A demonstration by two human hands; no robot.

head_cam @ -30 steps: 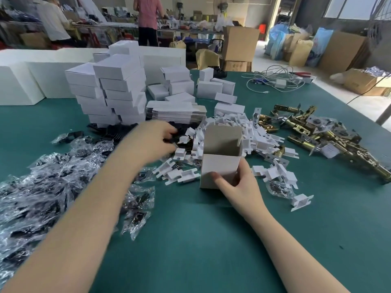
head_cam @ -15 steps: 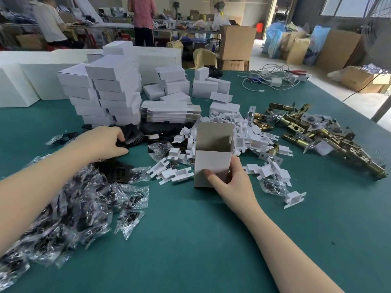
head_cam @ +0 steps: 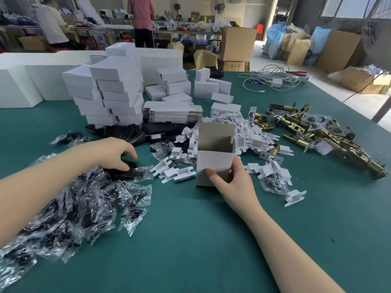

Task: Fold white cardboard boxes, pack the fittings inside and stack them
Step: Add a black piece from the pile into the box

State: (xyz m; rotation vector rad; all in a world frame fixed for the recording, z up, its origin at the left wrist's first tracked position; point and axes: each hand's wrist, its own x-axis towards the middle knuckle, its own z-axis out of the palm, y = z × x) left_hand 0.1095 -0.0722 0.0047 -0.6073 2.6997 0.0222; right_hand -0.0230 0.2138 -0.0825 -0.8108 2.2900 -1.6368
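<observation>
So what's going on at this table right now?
A person is packing fittings into small white boxes. The right hand holds an open white cardboard box upright on the green table. The left hand reaches onto a black part beside the bagged hardware. Closed boxes are stacked behind.

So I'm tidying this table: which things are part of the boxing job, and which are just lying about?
Job: open box, flat blanks, white inserts, bagged parts, brass latches, box stack.
Lying about: cables, pliers.
</observation>
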